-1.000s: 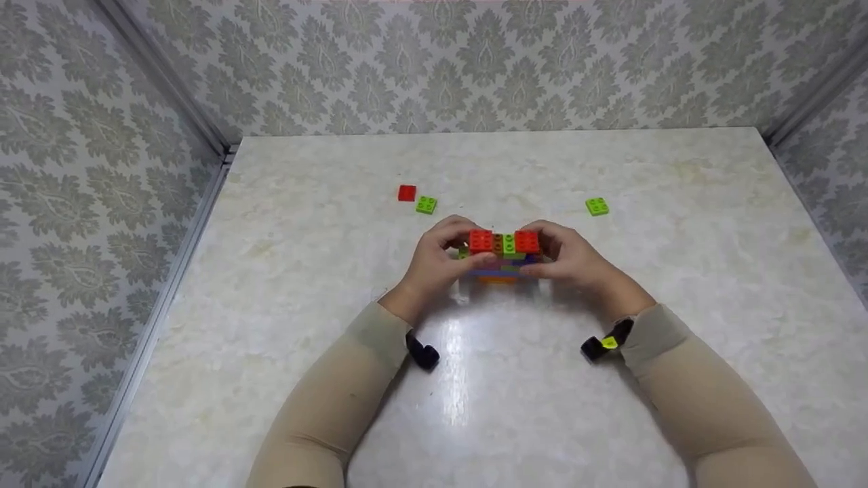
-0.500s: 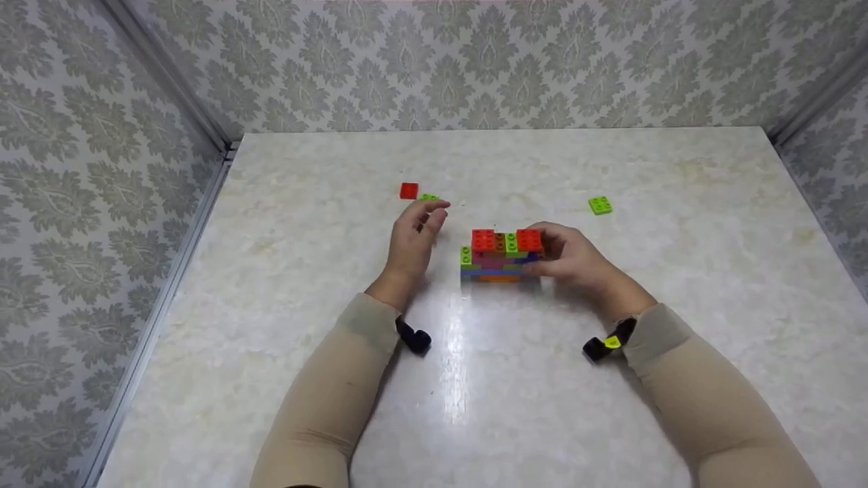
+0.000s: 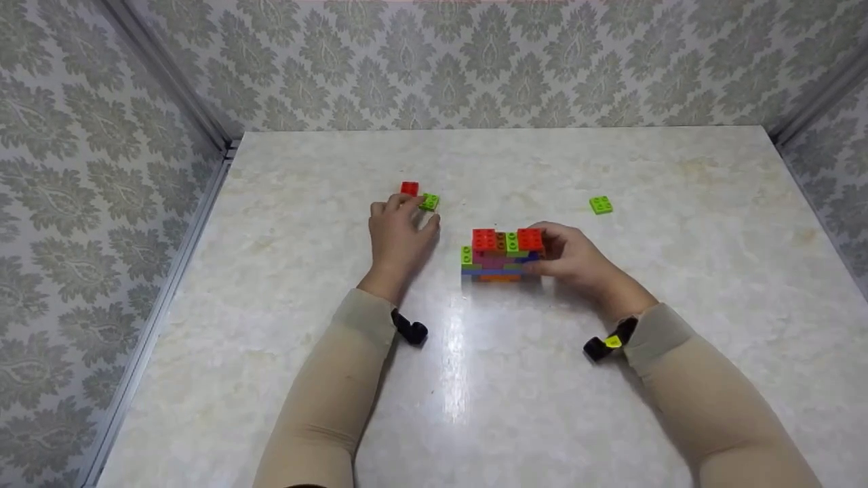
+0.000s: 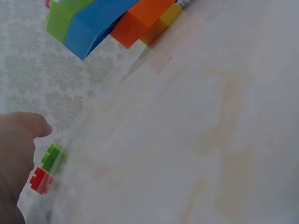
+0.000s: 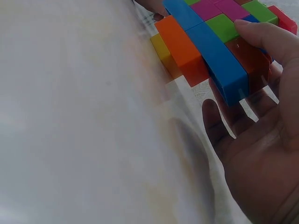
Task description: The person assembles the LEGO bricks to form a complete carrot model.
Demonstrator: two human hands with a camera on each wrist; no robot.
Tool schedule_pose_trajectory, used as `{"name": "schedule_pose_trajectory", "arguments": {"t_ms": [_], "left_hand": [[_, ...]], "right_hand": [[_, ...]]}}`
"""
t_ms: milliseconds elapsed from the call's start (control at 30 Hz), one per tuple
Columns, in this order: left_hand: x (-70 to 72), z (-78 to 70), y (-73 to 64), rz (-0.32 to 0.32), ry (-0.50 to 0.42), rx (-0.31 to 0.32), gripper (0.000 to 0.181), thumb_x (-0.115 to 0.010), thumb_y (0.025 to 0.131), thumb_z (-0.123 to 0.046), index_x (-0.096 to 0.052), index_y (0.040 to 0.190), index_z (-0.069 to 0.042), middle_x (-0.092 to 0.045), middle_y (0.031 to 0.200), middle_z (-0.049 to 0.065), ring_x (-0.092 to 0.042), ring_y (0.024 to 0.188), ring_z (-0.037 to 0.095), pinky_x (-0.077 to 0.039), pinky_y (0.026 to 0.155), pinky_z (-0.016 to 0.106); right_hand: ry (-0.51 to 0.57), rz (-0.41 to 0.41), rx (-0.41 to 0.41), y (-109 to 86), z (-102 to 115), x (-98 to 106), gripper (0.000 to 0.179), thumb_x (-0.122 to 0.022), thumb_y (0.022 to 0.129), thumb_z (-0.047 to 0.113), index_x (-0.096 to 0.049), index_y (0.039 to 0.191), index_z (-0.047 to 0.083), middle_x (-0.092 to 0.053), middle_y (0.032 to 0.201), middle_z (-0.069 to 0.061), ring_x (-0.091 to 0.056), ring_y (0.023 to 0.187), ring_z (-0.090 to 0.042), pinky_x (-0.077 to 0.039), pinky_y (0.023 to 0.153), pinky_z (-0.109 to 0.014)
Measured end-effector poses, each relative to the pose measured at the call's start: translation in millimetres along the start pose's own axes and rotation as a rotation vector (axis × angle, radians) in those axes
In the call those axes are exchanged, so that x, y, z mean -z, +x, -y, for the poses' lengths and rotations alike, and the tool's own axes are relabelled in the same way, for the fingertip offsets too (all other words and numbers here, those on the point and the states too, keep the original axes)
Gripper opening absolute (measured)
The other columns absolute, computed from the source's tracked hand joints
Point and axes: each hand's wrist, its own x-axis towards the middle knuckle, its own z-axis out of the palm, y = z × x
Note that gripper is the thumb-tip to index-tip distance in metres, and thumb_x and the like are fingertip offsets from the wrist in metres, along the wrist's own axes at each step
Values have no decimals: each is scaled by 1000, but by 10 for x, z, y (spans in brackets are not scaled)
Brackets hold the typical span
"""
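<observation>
A built block of toy bricks (image 3: pixel 498 259) stands on the table, with red, brown and green studded bricks on top and pink, blue and orange ones below. My right hand (image 3: pixel 576 254) holds its right end; in the right wrist view the thumb (image 5: pixel 257 35) presses a side face and the fingers reach behind. My left hand (image 3: pixel 395 234) is over the table, left of the block, fingers spread and loosely bent. Just past its fingertips lie a small green brick (image 3: pixel 430 202) and a red brick (image 3: pixel 409 188). The left wrist view shows only part of the hand (image 4: pixel 16 154).
Another small green brick (image 3: pixel 601 205) lies alone on the table (image 3: pixel 305 203), farther right and back. Patterned panels (image 3: pixel 447 68) rise behind the table and along its sides. Each wrist wears a black strap with a small camera (image 3: pixel 597 348).
My left hand has let go of the block and moved left and away, to the loose red and green bricks. My right hand keeps its hold on the block, which stays nearly in place.
</observation>
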Motion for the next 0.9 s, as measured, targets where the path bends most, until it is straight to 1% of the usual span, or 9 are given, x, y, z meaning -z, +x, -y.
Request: {"name": "schedule_pose_trajectory", "arguments": {"t_ms": [67,133,300,467,567,700,900], "left_hand": [[-2,1,-7,15,44,-6,48,-75,106,-45,-78,145,-18,-67,154,3,-52,135,34,-42,119,52],[-4,2,-11,31,68,-5,46,-75,106,-46,-79,144,-19,-67,156,1,-51,136,33,-41,120,52],[-2,-12,1,48,82,9,43,-76,106,-45,-80,141,-20,-67,158,1,-51,137,32,-39,120,51],[-21,-30,69,42,95,27,50,-76,106,-46,-76,148,-19,-67,160,2,-51,135,30,-40,118,50],[-28,-35,111,49,107,36,53,-77,107,-46,-73,152,-18,-67,160,3,-52,136,30,-41,119,50],[-21,-28,135,52,125,35,50,-79,106,-44,-76,149,-18,-71,156,3,-53,136,31,-41,120,50],[7,-18,140,23,117,37,42,-84,103,-42,-82,136,-17,-78,142,1,-58,130,29,-44,115,50]], "right_hand": [[-4,1,-7,-1,1,3,44,-81,94,-10,-74,132,12,-82,125,10,-78,118,-10,-63,103,-26],[-11,-1,-12,0,1,4,44,-81,94,-10,-73,134,9,-82,126,11,-78,118,-10,-63,103,-25],[-25,-3,-20,4,-3,9,44,-81,95,-9,-72,136,4,-82,127,11,-78,119,-9,-63,103,-25],[-32,0,-3,-2,-10,18,45,-80,95,-10,-72,136,5,-81,127,11,-78,120,-8,-62,104,-24],[-30,4,14,-9,-14,12,44,-79,95,-12,-72,136,4,-81,127,11,-78,118,-8,-62,103,-23],[-27,9,18,-4,-19,1,45,-79,94,-12,-71,137,-1,-81,126,11,-78,117,-9,-62,103,-24],[-60,5,8,19,-2,1,48,-80,93,-11,-67,139,-7,-80,124,13,-77,116,-8,-63,100,-23]]}}
